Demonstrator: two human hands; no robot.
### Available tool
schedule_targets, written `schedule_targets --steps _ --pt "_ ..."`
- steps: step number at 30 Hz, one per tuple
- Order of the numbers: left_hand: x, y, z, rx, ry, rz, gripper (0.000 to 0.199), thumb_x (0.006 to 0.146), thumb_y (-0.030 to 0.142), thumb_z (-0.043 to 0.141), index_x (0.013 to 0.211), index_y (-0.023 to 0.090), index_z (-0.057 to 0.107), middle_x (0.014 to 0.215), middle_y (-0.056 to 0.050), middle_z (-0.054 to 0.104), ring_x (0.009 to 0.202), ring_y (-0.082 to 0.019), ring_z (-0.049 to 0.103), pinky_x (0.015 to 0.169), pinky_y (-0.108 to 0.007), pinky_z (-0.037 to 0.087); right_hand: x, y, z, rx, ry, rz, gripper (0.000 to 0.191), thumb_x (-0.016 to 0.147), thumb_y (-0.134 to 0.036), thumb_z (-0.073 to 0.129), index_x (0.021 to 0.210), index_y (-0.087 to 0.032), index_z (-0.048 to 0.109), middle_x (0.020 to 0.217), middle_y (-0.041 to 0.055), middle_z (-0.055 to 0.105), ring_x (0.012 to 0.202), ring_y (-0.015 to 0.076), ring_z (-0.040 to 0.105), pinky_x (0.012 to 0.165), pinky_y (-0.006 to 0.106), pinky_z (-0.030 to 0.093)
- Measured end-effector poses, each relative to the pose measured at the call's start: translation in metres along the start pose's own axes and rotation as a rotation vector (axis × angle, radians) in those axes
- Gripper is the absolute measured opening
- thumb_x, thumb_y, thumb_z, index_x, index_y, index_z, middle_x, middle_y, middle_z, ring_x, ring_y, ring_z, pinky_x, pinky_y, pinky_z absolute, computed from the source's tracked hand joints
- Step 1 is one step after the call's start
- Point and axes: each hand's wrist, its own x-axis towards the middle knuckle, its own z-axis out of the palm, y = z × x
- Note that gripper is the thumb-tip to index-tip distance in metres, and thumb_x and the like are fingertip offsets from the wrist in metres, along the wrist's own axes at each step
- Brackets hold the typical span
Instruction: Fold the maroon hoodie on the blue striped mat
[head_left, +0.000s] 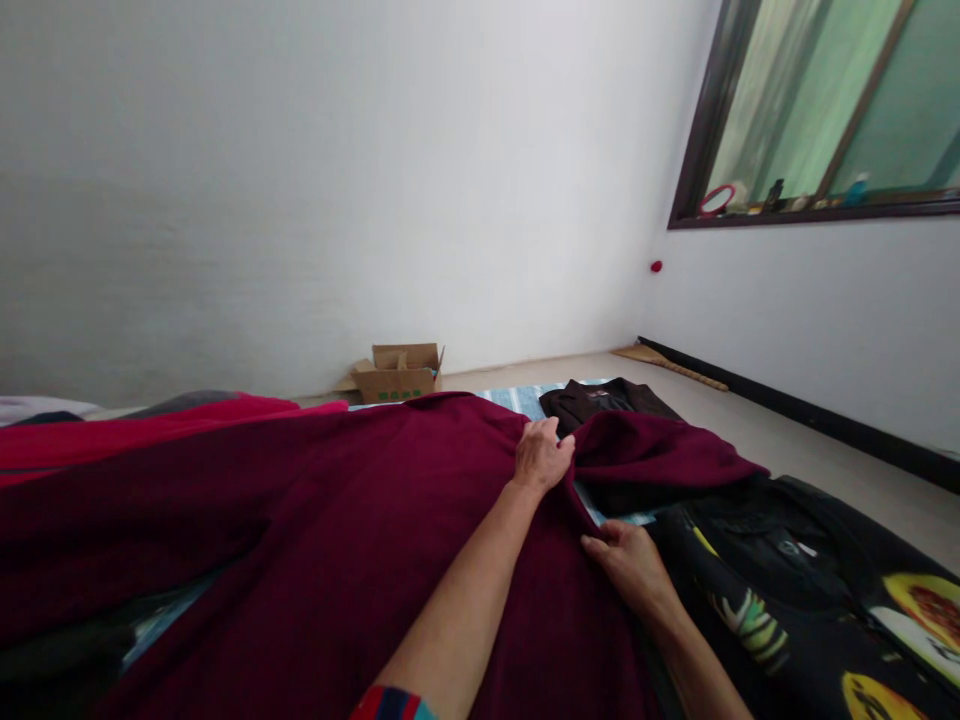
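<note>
A maroon long-sleeved top (390, 520) lies spread out in front of me, one sleeve stretching to the left edge of the view. Its other sleeve (660, 450) lies bent out to the right. My left hand (541, 456) grips the cloth near the base of that right-hand sleeve, its fingertips partly hidden. Lower and further right, my right hand (628, 562) pinches the garment's side edge between thumb and fingers. Between the hands and the sleeve, a strip of blue-and-white sheet shows through.
A black printed garment (795, 580) lies at the right, a dark brown collared one (600, 400) behind the sleeve. Red clothing (172, 430) is at the left. By the wall stand a cardboard box (397, 375) and a wooden-handled broom-like thing (667, 365). A window (817, 110) is upper right.
</note>
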Motion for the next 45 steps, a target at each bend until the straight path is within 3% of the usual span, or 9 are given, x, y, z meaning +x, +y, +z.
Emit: schedule_targets --steps 4,11,15,22,27,30,36,41,45 --pt "0.019 0.043 -0.003 -0.026 -0.110 0.165 0.046 0.073 0.037 0.062 0.113 0.016 0.051 0.113 -0.009 0.060 0.106 -0.026 0.052 0.089 -0.034 0.044 0.000 -0.002 0.001 0.000 0.015 -0.009 0.025 0.066 -0.035 0.057 0.071 -0.014 0.068 0.061 0.0028 0.064 0.061 0.0179 0.058 0.053 0.024 0.039" --pt "0.046 0.089 0.011 0.071 -0.211 0.170 0.032 0.069 0.013 0.056 0.101 0.015 0.061 0.102 -0.014 0.065 0.100 -0.027 0.059 0.083 -0.036 0.048 0.001 -0.003 0.001 -0.051 0.052 -0.015 0.021 0.065 -0.033 0.058 0.065 -0.014 0.065 0.057 0.0012 0.060 0.057 0.0151 0.053 0.051 0.023 0.035" --pt "0.049 0.092 0.001 0.083 -0.183 0.143 0.021 0.075 0.015 0.050 0.089 0.017 0.065 0.092 -0.012 0.069 0.090 -0.026 0.064 0.079 -0.035 0.049 0.001 -0.002 0.002 -0.067 0.056 -0.019 0.019 0.066 -0.032 0.057 0.064 -0.015 0.064 0.056 0.0007 0.059 0.056 0.0145 0.052 0.051 0.022 0.034" --pt "0.014 0.062 -0.027 -0.057 0.107 -0.005 0.024 0.087 0.020 0.041 0.106 0.017 0.055 0.087 -0.008 0.069 0.087 -0.023 0.066 0.078 -0.031 0.047 0.002 -0.004 0.004 -0.090 0.047 0.009 0.017 0.068 -0.030 0.054 0.069 -0.016 0.064 0.058 0.0014 0.060 0.057 0.0155 0.055 0.050 0.022 0.033" --pt "-0.041 0.014 -0.029 -0.036 -0.227 0.232 0.025 0.077 0.012 0.049 0.100 0.019 0.055 0.082 -0.006 0.068 0.082 -0.022 0.065 0.075 -0.028 0.046 -0.001 -0.010 0.002 -0.162 0.074 0.003 0.014 0.067 -0.028 0.056 0.066 -0.016 0.062 0.061 0.0034 0.063 0.060 0.0169 0.057 0.051 0.023 0.033" --pt "-0.053 0.005 -0.042 -0.063 -0.449 0.266 0.018 0.071 0.015 0.056 0.087 0.022 0.060 0.075 -0.003 0.067 0.074 -0.022 0.063 0.069 -0.028 0.046 -0.001 -0.012 0.001 -0.186 0.069 -0.014 0.014 0.067 -0.028 0.056 0.065 -0.016 0.063 0.062 0.0045 0.064 0.061 0.0180 0.058 0.052 0.024 0.034" --pt "-0.008 0.025 -0.065 -0.235 -0.727 0.278 0.020 0.054 0.002 0.055 0.060 0.019 0.063 0.061 0.000 0.063 0.065 -0.019 0.060 0.061 -0.025 0.045 0.000 -0.009 0.002 -0.177 0.066 -0.008 0.019 0.067 -0.031 0.056 0.068 -0.014 0.066 0.062 0.0055 0.065 0.061 0.0204 0.060 0.050 0.025 0.034" --pt "0.024 0.043 -0.052 -0.396 -0.769 0.255 0.047 0.061 0.013 0.060 0.108 0.014 0.062 0.094 -0.004 0.068 0.082 -0.019 0.064 0.070 -0.025 0.049 -0.002 -0.011 0.000 -0.111 0.043 0.010 0.025 0.067 -0.031 0.056 0.078 -0.013 0.069 0.069 0.0058 0.068 0.067 0.0220 0.062 0.054 0.025 0.038" --pt "0.016 0.074 -0.041 -0.242 -0.767 0.501 0.067 0.052 0.020 0.071 0.118 0.014 0.055 0.107 -0.008 0.065 0.094 -0.025 0.062 0.077 -0.029 0.049 -0.001 -0.013 -0.001 -0.178 0.055 -0.033 0.021 0.067 -0.030 0.056 0.072 -0.014 0.069 0.066 0.0053 0.067 0.065 0.0224 0.062 0.054 0.027 0.038"
